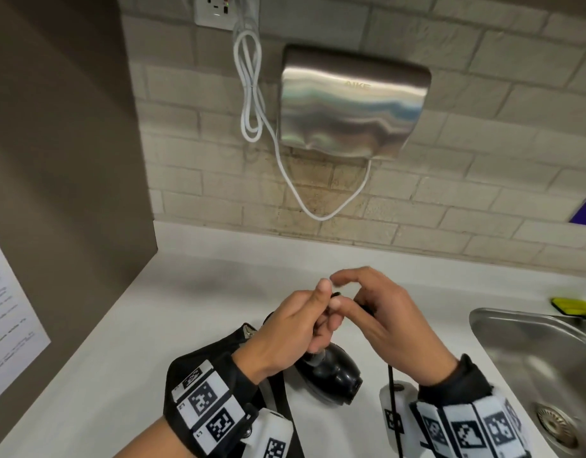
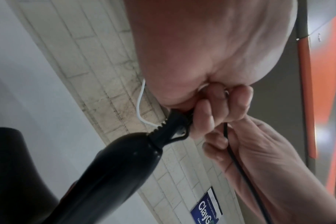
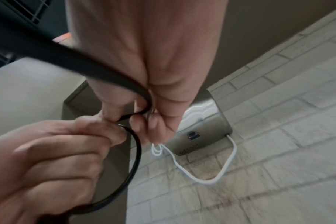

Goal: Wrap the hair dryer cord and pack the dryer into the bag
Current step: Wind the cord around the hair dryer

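Above the pale countertop (image 1: 86, 375), the left hand (image 1: 285, 328) closes its fingers round the black cord (image 2: 238, 160) where it leaves the ribbed collar of the glossy black plastic hair dryer (image 2: 113, 171), so the dryer hangs from that grip, apparently anchoring the start of the wrap. The right hand (image 1: 389, 320) pinches the same cord just beside it, two fingers lifted clear, seemingly to shape a loop while the slack trails down past the wrist. What may be the black fabric bag (image 1: 225, 345) lies under the left wrist, not yet packed.
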Tool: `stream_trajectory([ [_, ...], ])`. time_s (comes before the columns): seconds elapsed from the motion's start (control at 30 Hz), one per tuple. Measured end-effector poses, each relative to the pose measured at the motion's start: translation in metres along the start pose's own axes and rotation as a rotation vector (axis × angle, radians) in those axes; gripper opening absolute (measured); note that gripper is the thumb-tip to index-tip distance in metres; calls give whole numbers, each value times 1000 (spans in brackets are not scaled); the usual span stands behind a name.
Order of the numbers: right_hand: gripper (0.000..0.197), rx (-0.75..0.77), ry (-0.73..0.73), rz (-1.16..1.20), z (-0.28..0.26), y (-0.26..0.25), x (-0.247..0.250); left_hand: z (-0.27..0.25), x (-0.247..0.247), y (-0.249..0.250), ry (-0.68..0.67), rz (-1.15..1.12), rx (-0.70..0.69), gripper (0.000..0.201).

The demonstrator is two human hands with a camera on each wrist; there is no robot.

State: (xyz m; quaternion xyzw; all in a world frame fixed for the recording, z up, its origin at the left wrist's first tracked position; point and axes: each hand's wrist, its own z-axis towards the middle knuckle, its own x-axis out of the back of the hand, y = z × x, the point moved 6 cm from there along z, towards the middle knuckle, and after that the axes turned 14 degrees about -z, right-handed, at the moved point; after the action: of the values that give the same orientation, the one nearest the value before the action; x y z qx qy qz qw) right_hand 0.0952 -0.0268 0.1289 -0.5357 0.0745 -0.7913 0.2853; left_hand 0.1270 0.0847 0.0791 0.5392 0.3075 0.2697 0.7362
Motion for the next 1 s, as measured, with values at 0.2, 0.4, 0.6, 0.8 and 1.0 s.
stream_trajectory([
  [0.2,29,-85,-13,297,1,16,-18,1,4,-5,-4,-218,63,51],
  [0.4,25,-120,20,357,7,17,-22,-3,16,-1,-28,-215,-12,40],
  [0.6,18,-127,-12,426,13,16,-26,-1,23,-2,-64,-230,-61,40],
  [0.8,20,-254,6,505,18,22,-38,2,23,-15,29,-553,17,35],
  [1.0,20,-498,-61,574,-8,37,-54,2,35,-23,314,-713,-23,38],
])
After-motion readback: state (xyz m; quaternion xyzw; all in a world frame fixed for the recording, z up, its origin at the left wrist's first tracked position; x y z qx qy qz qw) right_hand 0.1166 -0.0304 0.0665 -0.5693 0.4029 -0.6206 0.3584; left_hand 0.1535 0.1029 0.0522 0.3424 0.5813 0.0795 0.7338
